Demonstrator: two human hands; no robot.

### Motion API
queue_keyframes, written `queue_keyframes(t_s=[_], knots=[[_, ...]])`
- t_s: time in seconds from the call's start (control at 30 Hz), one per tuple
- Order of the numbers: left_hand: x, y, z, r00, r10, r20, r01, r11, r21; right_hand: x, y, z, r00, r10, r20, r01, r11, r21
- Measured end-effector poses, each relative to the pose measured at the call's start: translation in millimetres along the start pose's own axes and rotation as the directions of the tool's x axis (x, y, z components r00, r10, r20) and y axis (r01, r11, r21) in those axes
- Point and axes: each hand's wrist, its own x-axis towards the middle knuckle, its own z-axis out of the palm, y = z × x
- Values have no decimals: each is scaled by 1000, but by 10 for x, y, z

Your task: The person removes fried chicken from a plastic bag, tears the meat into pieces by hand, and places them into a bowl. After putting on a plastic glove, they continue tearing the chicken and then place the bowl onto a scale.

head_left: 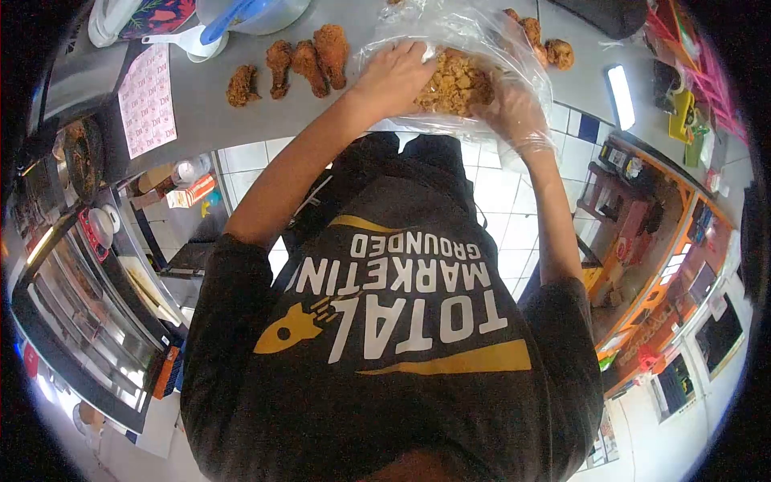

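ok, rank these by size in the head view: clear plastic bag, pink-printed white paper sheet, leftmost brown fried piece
1. Clear plastic bag
2. Pink-printed white paper sheet
3. Leftmost brown fried piece

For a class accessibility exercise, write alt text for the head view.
A person's left hand and right hand handle a clear plastic bag of brown, crumbly food at a grey counter. Four fried pieces lie left of the bag.

The top of the clear plastic bag point(468, 34) is cut off by the upper edge, as are the bowl point(277, 18) and an unidentifiable dark object point(602, 14). The right hand point(514, 106) is partly veiled by plastic, and the nearby fried pieces point(529, 30) are partly covered. The sheet's point(147, 100) finest print cannot be read.
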Motion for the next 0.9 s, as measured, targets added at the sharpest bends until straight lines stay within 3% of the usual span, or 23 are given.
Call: queue_keyframes(t_s=[0.03,0.13,0.23,0.33,0.43,0.53,0.63,0.73,0.77,0.87,0.9], knots=[[-4,-18,43,1000,18,6,-18,1000,-14,7,-14,10,1000,-5,-6,5,1000,17],[-46,-3,-27,998,13,54,-8,996,-93,12,187,299,942,-311,-129,323,942,91],[-107,-11,-23,998,-46,37,47,999,-11,-61,-307,25,996,66,65,-55,986,-160],[-159,4,-100,997,-71,0,71,997,-9,-69,-516,19,989,24,-143,-41,993,-113],[-171,15,-58,994,-104,27,105,994,-30,-41,-454,250,900,-386,-203,365,921,-135],[-189,52,-123,981,-179,68,181,983,-25,-28,-461,468,951,-306,-43,276,904,-327],[-204,71,-219,953,-258,160,256,966,32,-79,-336,485,955,-265,-132,232,947,-224],[-209,112,-320,917,-268,297,282,960,-4,-165,-446,121,992,-34,-123,22,995,-97],[-209,135,-342,910,-275,311,291,957,-6,-120,-388,93,983,-86,-160,84,996,-23],[-196,177,-405,897,-276,344,296,955,-7,-154,-450,-39,986,101,-133,-75,980,183],[-194,180,-422,897,-269,350,289,957,-5,-151,-437,-24,986,75,-146,-42,974,221]])
